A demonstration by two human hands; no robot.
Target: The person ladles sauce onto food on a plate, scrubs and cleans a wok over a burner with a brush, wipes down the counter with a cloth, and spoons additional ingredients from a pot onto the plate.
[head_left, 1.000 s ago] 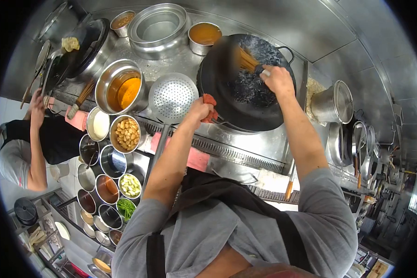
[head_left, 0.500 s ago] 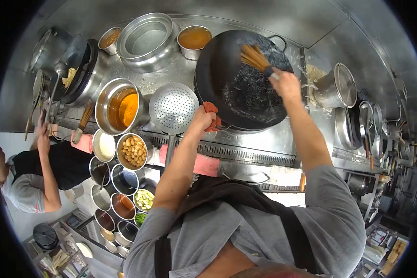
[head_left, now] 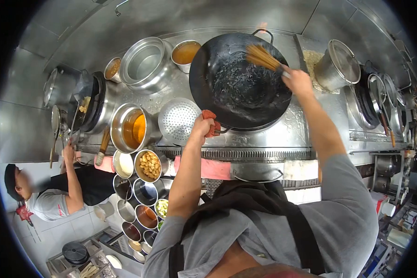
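Note:
A large black wok (head_left: 236, 88) with a wet, glistening inside sits on the steel range. My left hand (head_left: 202, 127) grips its near handle through a folded red cloth (head_left: 211, 121); the fingers are closed around it. In my right hand (head_left: 298, 83) is a bamboo wok brush (head_left: 262, 57), held by its dark-banded end. Its bristles spread over the upper right part of the wok; whether they press on the metal I cannot tell. Left of the wok, close to my left hand, lies a perforated strainer (head_left: 178, 118).
Pots of orange liquid (head_left: 127, 127) and water (head_left: 146, 62) stand left. Several ingredient containers (head_left: 148, 167) line the near left, beside a co-worker (head_left: 55, 199) at another wok. A lidded steel pot (head_left: 337, 67) stands right. Pink cloths (head_left: 204, 167) lie along the front edge.
The camera view has shifted, so the surroundings sit farther right and mostly lower. The wok has tilted, showing more of its inside. The brush remains at the wok's upper right.

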